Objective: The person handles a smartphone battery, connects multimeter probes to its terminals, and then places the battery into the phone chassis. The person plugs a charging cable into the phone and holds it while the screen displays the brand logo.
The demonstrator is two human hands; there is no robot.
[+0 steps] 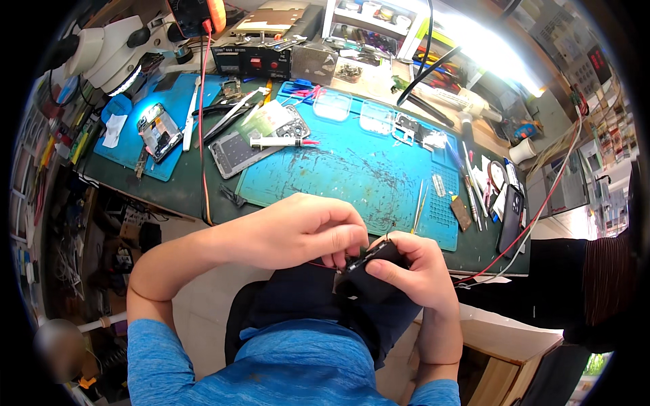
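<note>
My right hand [421,272] grips a dark, flat device that looks like a phone [379,253] above my lap, thumb on its near face and fingers behind. Its edge is turned up toward me, with small light spots along it. My left hand [315,233] is at the device's left end, fingers bent and pinched together there. Whatever lies between those fingertips is too small and hidden to make out. A thin red wire shows just below them. Both hands are just off the front edge of the blue work mat [325,179].
A syringe [277,141] lies on phone frame parts at the left of the mat. An opened phone [160,132] sits under the microscope [105,57]. Tweezers [420,206], clear trays [332,105] and a black phone [511,220] lie about. Red and white wires hang at right.
</note>
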